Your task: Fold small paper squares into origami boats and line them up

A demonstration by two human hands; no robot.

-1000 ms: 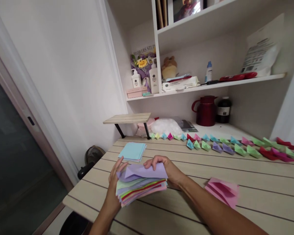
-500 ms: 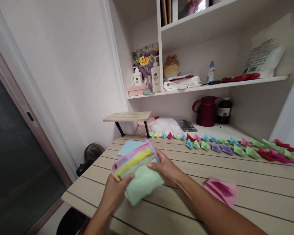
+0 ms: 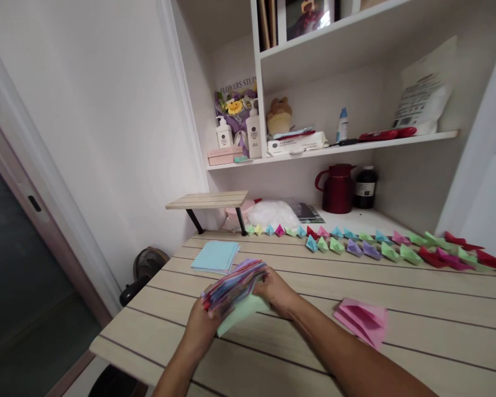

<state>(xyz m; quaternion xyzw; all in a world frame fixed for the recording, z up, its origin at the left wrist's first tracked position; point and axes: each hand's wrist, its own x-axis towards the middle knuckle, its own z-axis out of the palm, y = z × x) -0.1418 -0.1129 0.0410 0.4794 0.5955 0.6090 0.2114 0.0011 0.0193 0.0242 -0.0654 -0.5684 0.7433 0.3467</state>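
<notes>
Both of my hands hold a thick stack of coloured paper sheets [image 3: 233, 285] just above the wooden table [image 3: 417, 325]. My left hand [image 3: 199, 325] grips its near left corner, fingers curled under it. My right hand [image 3: 275, 290] closes on its right edge. A pale green sheet [image 3: 242, 312] hangs out from the bottom of the stack. The stack is tilted, its edges fanned toward me.
A small pile of light blue sheets [image 3: 215, 256] lies behind the stack. A part-folded pink paper [image 3: 361, 320] lies to the right. Rows of several small folded paper boats [image 3: 355, 246] run along the back. A low wooden riser [image 3: 209, 200], red kettle [image 3: 337, 188] and shelves stand behind.
The stack has been turned over and tilted from lying flat with a purple sheet on top; now its fanned edges show and the green sheet is at the bottom. The camera view has shifted slightly.
</notes>
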